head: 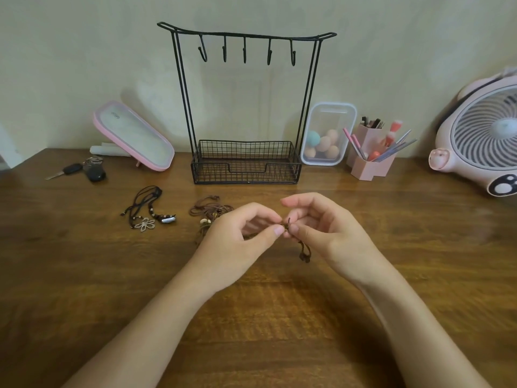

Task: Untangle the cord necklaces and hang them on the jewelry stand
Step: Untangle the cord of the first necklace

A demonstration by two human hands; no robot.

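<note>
Table [84,275]: wooden; it bore everything shown.
Stand [246,35]: black wire, upright at the back, with five hooks on its top bar.
Left hand [240,242]: thumb and forefinger pinched the brown necklace.
Right hand [327,231]: fingertips pinched the same knot.
Brown necklace [212,211]: tangled on the table before the stand.
Dark necklaces [148,214]: lay just left.

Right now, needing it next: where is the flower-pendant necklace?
Head view, left side: the flower-pendant necklace lies on the table, left of the brown cord pile.
</note>
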